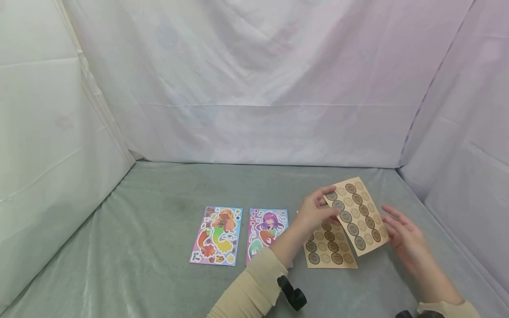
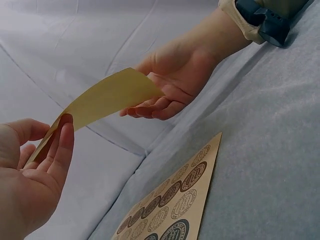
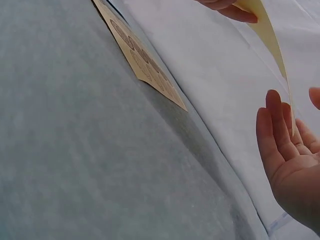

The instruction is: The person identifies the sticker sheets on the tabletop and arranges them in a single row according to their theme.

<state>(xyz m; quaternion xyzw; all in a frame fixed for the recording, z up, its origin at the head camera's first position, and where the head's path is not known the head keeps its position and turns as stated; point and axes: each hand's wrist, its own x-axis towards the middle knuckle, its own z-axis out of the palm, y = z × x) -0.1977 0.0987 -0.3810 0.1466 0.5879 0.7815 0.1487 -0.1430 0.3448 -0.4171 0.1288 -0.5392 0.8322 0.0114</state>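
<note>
My left hand (image 1: 312, 212) pinches the left edge of a tan sticker sheet (image 1: 355, 216) printed with rows of round dark and pale labels. The sheet is lifted and tilted, and it bows slightly in the left wrist view. At its right edge, my right hand (image 1: 409, 240) has its fingers extended by the sheet's corner, with the thumb apart from it. A second tan sheet of round stickers (image 1: 330, 258) lies on the cloth below, partly covered by the raised one and my left hand.
Left of the tan sheets lie two colourful mermaid sticker sheets, one with an orange-haired figure (image 1: 216, 236) and one with a purple-haired figure (image 1: 268, 227), partly behind my left forearm. Grey cloth (image 1: 151, 247) covers the table. White curtains (image 1: 254, 88) enclose the back and sides.
</note>
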